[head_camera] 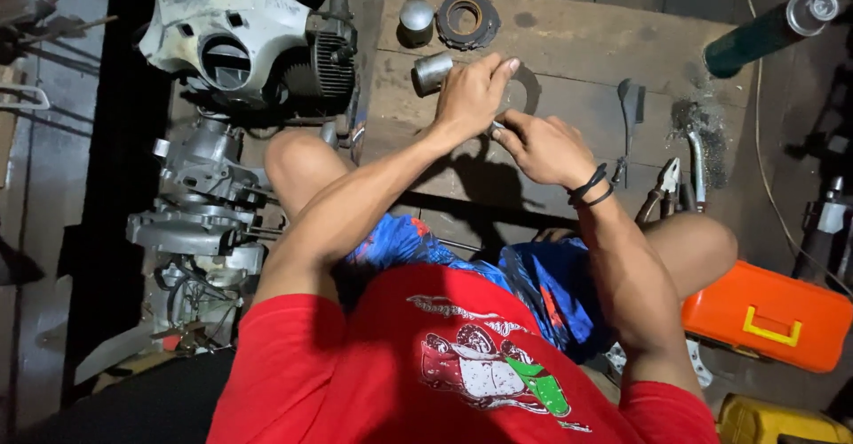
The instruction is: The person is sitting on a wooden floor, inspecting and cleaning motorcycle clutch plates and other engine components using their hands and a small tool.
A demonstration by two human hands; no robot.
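Note:
My left hand [471,93] is closed around a small metal cylinder, a piston [432,72], held just above the wooden floor boards. My right hand [544,146], with black bands on the wrist, meets it from the right and pinches a small metal part [498,128] between thumb and fingers at the piston's underside. Both hands are close together over the boards. What the small part is cannot be made out.
A dismantled engine [200,208] and a white housing [240,31] lie at left. A metal cap [416,16] and black ring [468,17] sit beyond the hands. Pliers [662,186], a tool [629,111], a green bottle [764,31] and an orange case [769,315] lie right.

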